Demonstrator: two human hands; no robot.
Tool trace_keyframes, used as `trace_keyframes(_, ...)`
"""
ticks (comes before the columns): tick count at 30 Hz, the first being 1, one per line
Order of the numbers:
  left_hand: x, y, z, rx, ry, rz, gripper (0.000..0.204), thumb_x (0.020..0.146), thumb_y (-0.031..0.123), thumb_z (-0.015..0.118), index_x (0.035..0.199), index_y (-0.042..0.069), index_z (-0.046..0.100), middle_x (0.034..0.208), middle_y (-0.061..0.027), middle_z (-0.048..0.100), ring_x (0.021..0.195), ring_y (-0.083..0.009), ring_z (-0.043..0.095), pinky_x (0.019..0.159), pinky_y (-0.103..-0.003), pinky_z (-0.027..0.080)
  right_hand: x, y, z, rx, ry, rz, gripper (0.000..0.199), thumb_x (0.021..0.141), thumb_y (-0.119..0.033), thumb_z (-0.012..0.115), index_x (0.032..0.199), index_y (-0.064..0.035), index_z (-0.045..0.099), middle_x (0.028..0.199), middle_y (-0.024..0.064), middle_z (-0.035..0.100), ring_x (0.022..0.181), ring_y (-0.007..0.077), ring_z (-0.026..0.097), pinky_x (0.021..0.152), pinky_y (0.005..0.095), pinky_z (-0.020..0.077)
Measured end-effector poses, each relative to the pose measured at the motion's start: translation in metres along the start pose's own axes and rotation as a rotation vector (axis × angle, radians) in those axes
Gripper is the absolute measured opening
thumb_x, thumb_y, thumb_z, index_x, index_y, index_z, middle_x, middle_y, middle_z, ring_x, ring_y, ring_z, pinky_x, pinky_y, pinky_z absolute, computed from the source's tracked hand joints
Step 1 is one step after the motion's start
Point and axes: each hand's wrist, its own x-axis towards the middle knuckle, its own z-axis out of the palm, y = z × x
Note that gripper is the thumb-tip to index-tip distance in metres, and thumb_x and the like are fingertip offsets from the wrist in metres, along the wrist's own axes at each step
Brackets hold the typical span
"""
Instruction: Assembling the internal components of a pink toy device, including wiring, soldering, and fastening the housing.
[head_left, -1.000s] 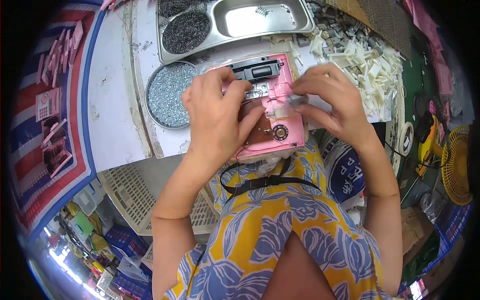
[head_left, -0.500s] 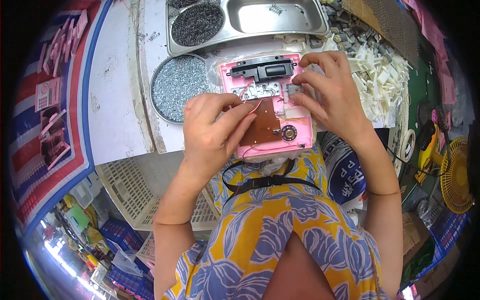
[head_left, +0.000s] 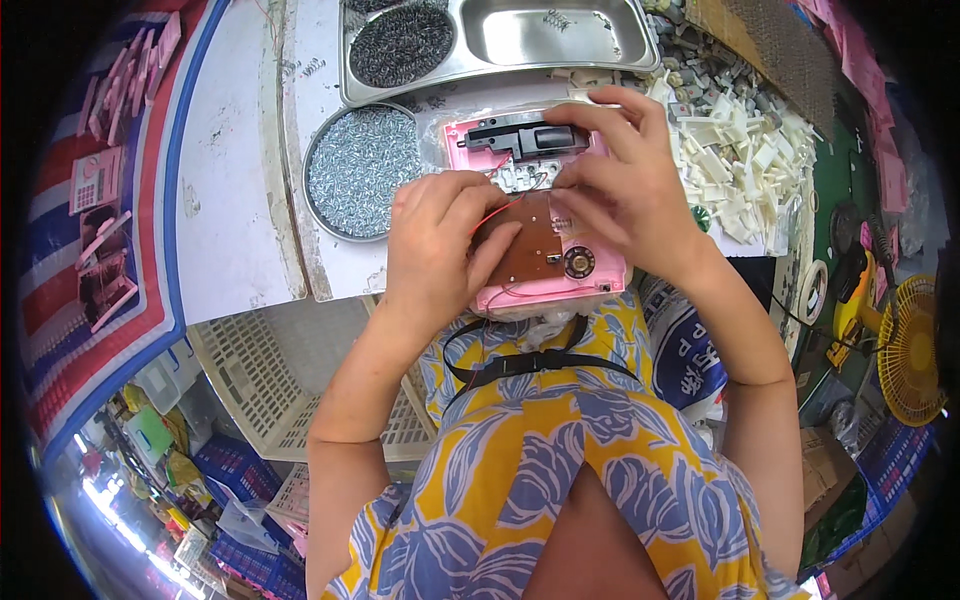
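A pink plastic case [head_left: 525, 290] lies before me, its inside facing up. A brown circuit board [head_left: 535, 240], a black module [head_left: 530, 140], a metal contact strip [head_left: 517, 177] and a round speaker-like part [head_left: 579, 262] sit in it. My left hand [head_left: 435, 235] is over the board's left edge, fingers curled around a thin red wire [head_left: 488, 217]. Above the case's right half, my right hand [head_left: 635, 180] has its upper fingers raised by the black module. Its thumb and forefinger blur near the strip and the board's upper edge; whether they hold anything is unclear.
A round tray of small screws [head_left: 362, 170] stands left of the case. Beyond is a steel tray [head_left: 550, 30] with dark springs [head_left: 400, 47] in one compartment. White plastic parts [head_left: 745, 165] are heaped at right. A yellow fan [head_left: 908, 345] stands far right; a plastic crate [head_left: 270, 400] is below the table.
My left hand has shifted slightly right and its thumb has spread lower. The right hand has moved left and inward, from the case's right edge to the contact strip and board.
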Motion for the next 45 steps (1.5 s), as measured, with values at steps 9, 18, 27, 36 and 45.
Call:
trace_keyframes(9,0.031,0.038,-0.018,0.032,0.115,0.052,0.036,0.073,0.014,0.081,0.106,0.01,0.068,0.108,-0.0047,0.064,0.101,-0.0278,0.059,0.089,-0.043,0.039,-0.02,0.007,-0.018,0.213,0.067,0.251,0.011,0.077,-0.013,0.081,0.084,-0.0083,0.073,0.131,0.0068,0.065,0.128,0.0329,0.045,0.11,0.0454,0.0355)
trace_keyframes(18,0.06,0.037,0.004,0.069,-0.046,0.1,0.025,0.076,0.014,0.079,0.1,0.01,0.074,0.101,-0.0044,0.064,0.095,-0.0268,0.059,0.083,-0.041,0.043,-0.011,0.006,-0.028,0.161,0.101,0.125,0.013,0.074,-0.012,0.081,0.083,-0.0094,0.073,0.129,0.0069,0.066,0.127,0.0335,0.047,0.109,0.0464,0.0362)
trace_keyframes(27,0.077,0.04,-0.002,-0.548,-0.461,-0.354,0.016,0.095,0.004,0.065,0.107,-0.005,0.071,0.087,-0.0115,0.074,0.074,-0.0137,0.071,0.067,-0.027,0.057,-0.023,0.013,-0.029,0.216,0.176,0.111,0.015,0.073,-0.015,0.084,0.083,-0.0093,0.075,0.123,0.0071,0.069,0.124,0.0331,0.049,0.108,0.0466,0.0373)
trace_keyframes(36,0.054,0.042,0.015,-0.72,-0.228,-0.572,0.009,0.097,0.002,0.067,0.101,-0.005,0.069,0.085,-0.0069,0.072,0.073,-0.0096,0.066,0.067,-0.023,0.054,-0.054,-0.009,-0.008,0.289,0.334,0.295,0.017,0.074,-0.011,0.083,0.084,-0.0104,0.069,0.122,0.0088,0.068,0.116,0.0329,0.053,0.104,0.0461,0.0388)
trace_keyframes(45,0.032,0.043,0.009,-0.624,-0.053,-0.453,0.005,0.094,-0.002,0.068,0.099,-0.004,0.068,0.083,-0.0034,0.068,0.07,-0.0071,0.062,0.064,-0.02,0.048,-0.192,0.072,-0.187,0.612,1.373,0.866,0.013,0.096,-0.008,0.068,0.105,-0.0028,0.061,0.089,0.0076,0.064,0.066,0.0135,0.06,0.057,0.0276,0.0504)
